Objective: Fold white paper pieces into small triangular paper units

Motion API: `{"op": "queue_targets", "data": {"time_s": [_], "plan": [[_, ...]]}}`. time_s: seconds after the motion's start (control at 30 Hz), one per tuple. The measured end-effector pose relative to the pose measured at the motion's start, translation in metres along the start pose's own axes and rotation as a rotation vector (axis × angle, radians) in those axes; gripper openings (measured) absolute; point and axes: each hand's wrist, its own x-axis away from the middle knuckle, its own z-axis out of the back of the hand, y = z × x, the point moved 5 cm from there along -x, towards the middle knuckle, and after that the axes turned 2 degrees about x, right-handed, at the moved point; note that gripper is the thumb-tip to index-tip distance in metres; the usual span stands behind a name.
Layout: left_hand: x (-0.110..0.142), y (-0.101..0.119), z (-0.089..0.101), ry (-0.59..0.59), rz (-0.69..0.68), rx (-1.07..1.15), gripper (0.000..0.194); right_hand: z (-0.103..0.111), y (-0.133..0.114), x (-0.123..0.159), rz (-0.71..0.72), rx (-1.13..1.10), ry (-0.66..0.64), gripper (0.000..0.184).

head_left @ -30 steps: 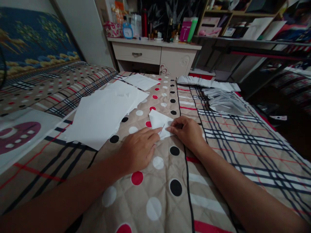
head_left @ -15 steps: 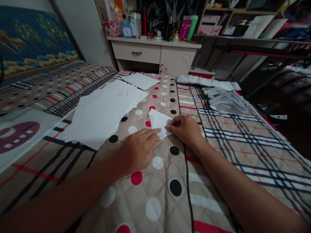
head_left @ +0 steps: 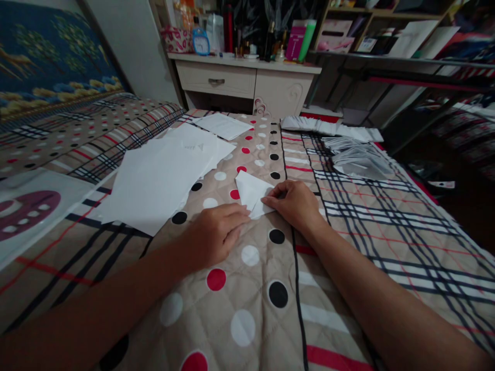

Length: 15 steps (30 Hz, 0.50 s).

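Left hand [head_left: 214,232] had eased away from quilt's [head_left: 255,281] right edge, fingers loosely extended, ungripping; right hand [head_left: 300,205], nearly closed, pinched folded paper [head_left: 250,188], whose crease wanted even pressure.

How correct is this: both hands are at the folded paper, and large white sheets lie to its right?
Wrong side: the head view shows the large white sheets left of the folded paper. The left hand and right hand are at it.

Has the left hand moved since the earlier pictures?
Yes, slightly: the left hand has shifted to the left, judged against the nearest black dot on the bedspread.
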Motion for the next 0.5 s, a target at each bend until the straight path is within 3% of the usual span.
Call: {"op": "queue_targets", "data": {"time_s": [0.17,0.33,0.5], "plan": [[-0.002,-0.012,0.005,0.036,0.103,0.054,0.03,0.001,-0.001,0.001,-0.002,0.004,0.0,0.014],[-0.002,-0.004,0.002,-0.016,-0.012,-0.001,0.042,0.0,0.0,0.001,-0.008,0.0,-0.004,0.016],[-0.001,0.0,-0.001,-0.05,-0.048,-0.035,0.04,0.0,0.0,0.001,0.003,-0.004,0.009,0.016]]}}
